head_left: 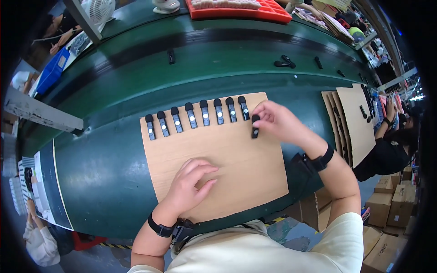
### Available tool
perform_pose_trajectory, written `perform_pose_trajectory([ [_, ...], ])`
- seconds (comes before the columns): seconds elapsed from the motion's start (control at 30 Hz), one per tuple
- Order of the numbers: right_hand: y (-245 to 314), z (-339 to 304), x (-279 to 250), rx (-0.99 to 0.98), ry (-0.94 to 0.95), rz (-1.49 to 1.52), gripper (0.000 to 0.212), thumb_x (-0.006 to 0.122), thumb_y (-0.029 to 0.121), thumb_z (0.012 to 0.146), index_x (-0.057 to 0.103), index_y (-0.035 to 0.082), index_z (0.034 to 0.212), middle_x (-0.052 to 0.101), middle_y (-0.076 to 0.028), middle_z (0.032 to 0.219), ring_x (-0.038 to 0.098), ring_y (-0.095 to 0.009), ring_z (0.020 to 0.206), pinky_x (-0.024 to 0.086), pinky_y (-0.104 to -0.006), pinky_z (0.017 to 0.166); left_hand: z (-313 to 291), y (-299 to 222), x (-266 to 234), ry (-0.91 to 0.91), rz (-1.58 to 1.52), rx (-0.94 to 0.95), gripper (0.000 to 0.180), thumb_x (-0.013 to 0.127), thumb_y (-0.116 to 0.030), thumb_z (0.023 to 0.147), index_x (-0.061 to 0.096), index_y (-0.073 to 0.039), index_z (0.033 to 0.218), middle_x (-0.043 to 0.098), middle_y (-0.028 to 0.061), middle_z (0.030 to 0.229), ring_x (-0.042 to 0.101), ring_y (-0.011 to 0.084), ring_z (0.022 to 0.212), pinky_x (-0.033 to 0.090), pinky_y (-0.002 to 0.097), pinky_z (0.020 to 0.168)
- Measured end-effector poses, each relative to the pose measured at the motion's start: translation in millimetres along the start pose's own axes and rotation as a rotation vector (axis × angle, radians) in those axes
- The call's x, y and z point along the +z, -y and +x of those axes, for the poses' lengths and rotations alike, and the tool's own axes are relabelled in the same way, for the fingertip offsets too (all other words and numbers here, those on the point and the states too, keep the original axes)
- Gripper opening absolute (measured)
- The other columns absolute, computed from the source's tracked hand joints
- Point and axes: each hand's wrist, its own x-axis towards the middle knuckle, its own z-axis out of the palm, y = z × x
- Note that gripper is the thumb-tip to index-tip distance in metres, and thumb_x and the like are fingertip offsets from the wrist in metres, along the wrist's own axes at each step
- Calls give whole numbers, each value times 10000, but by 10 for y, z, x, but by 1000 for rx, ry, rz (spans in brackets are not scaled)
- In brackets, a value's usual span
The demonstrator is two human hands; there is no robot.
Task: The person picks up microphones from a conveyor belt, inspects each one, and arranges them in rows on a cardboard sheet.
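A brown cardboard sheet (236, 168) lies flat on the green bench top. Along its far edge several small black clip-on microphones (191, 117) with foam tips stand side by side in a row, foam ends pointing away from me, each with a pale round spot. At the right end of that row, my right hand (277, 122) pinches one more black microphone (255, 132) by its foam tip, over the sheet. My left hand (190, 184) hovers over the near left part of the cardboard, fingers loosely bent and thumb apart, with nothing in it.
Loose microphones lie on the green conveyor (218, 54) beyond. Stacked cardboard sheets (353, 123) with microphones stand at right, beside a co-worker (387, 152). A red tray (241, 12) sits at the back; a metal post (43, 111) rises at left. Cartons (382, 209) fill the lower right.
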Motion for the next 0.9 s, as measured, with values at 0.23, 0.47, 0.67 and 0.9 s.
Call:
perform_pose_trajectory([
  [0.23,-179,402,-255,13,-63,-90,188,664,91,897,647,10,1066,604,8,822,551,-73,758,479,-239,719,18,70,37,-11,-38,-12,244,726,23,771,676,-34,1002,632,101,1023,602,256,972,488,337,855],
  [0.47,-205,597,-213,69,-62,-157,213,642,121,914,663,-4,1087,629,-16,785,565,-87,731,481,-245,714,7,75,41,-5,-61,-28,210,713,26,788,677,-31,986,634,97,1016,606,247,964,489,334,854],
  [0.67,-188,575,-211,32,-93,-195,235,653,144,908,659,-17,1079,636,-28,770,561,-96,706,486,-254,711,10,52,24,2,-52,-41,203,714,28,786,678,-29,977,638,99,1006,609,245,959,490,332,854],
  [0.9,-444,776,-565,19,-345,-452,262,702,180,860,660,23,1066,641,-74,889,595,-161,769,500,-293,737,31,-143,-203,-102,-111,-29,178,696,40,780,676,-16,948,656,115,993,626,261,940,498,344,833],
])
